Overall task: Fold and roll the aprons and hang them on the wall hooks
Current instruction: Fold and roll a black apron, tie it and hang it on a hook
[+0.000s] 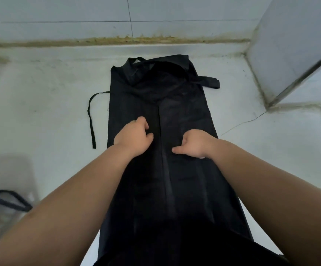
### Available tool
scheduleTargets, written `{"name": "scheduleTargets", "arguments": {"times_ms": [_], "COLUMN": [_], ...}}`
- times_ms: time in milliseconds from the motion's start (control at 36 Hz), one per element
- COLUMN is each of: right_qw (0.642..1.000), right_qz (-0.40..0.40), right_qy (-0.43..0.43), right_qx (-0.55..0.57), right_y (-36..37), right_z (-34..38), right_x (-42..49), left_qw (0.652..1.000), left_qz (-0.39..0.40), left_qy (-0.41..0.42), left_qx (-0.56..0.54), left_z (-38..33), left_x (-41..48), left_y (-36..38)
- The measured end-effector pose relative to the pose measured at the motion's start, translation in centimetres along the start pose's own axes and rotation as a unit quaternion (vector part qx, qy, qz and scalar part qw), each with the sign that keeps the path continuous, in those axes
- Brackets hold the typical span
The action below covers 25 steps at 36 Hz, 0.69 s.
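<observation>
A pale surface (251,160) is carrying one black apron (184,189), stretching from six o'clock toward twelve.

The apron is lying flat with its sides folded inward and meeting along a centre line. Its bunched top end is pointing to twelve o'clock, near the stained joint where the surface is meeting the tiled wall (59,12). A thin tie (90,120) is trailing off at nine o'clock and curving over the bare surface. A broader tie (209,82) is sticking out at one o'clock. A hairline crack (246,122) is running across the surface at three o'clock. At seven o'clock, dark straps (8,200) are resting there, too blurred to identify.
</observation>
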State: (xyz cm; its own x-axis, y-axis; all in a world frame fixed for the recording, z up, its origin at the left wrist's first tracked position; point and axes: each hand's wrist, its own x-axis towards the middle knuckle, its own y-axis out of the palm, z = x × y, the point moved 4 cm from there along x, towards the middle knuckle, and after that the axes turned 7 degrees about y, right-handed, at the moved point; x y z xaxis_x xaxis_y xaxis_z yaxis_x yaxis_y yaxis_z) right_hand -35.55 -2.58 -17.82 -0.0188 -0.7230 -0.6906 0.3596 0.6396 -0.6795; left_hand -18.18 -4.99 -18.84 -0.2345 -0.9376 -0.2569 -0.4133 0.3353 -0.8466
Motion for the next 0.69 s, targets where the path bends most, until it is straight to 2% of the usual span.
{"name": "scheduleTargets", "arguments": {"times_ms": [83,278,361,444,556,694], "right_qw": [0.999,0.990,0.992,0.993,0.990,0.990], "right_qz": [-0.033,-0.088,-0.063,-0.039,-0.071,-0.075], "right_qy": [-0.032,-0.108,-0.110,-0.113,-0.117,-0.114], "right_qx": [0.006,0.014,-0.010,-0.019,0.027,-0.024], "right_y": [0.8,3.6,5.9,8.5,10.6,12.4], "right_z": [0.0,-1.0,-2.5,-3.7,-4.1,-4.2], "right_x": [-2.0,-6.7,-8.1,-9.7,-11.4,-12.0], "left_qw": [0.999,0.996,0.993,0.988,0.984,0.986], "left_qz": [0.040,0.019,0.022,-0.008,-0.036,-0.036], "left_qy": [-0.024,-0.089,-0.112,-0.149,-0.157,-0.144], "left_qx": [0.010,0.020,0.028,0.033,0.073,0.073], "left_z": [0.2,-1.0,-2.4,-3.4,-4.0,-4.7], "left_x": [-3.5,-11.8,-14.9,-18.3,-21.4,-22.0], "left_y": [1.1,3.4,5.1,6.6,8.4,9.3]}}
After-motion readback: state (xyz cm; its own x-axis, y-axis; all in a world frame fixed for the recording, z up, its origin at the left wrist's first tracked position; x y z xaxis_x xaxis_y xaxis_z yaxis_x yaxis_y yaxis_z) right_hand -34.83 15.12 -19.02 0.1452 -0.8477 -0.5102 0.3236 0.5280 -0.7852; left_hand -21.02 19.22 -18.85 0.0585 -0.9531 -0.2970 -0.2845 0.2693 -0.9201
